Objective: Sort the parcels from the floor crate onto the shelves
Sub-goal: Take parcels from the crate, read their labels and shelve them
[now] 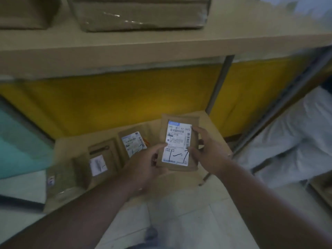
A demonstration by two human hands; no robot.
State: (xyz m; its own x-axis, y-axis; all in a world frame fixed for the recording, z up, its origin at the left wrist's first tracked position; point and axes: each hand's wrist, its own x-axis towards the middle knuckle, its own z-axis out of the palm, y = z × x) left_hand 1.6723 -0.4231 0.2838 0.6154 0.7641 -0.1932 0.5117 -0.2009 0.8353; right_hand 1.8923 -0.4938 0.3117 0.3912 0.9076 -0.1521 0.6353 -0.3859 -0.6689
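Note:
A small brown padded parcel (pixel 179 121) with a white shipping label is held upright in front of the lower shelf. My left hand (pixel 149 164) grips its lower left edge, thumb on the label. My right hand (pixel 208 150) holds its right edge, thumb on the label's side. Below, on the lower shelf board (pixel 71 146), lie three more brown parcels: one with a white label (pixel 133 143), one with a smaller label (pixel 101 159), and a boxy one (pixel 66 178) at the front left corner.
The upper shelf (pixel 161 45) carries two taped cardboard boxes (pixel 140 15), (pixel 25 11). A yellow panel (pixel 116 97) backs the lower shelf. A metal upright (pixel 217 87) stands right of centre. White sacks (pixel 291 141) lie right, a teal object (pixel 19 142) left, pale floor tiles below.

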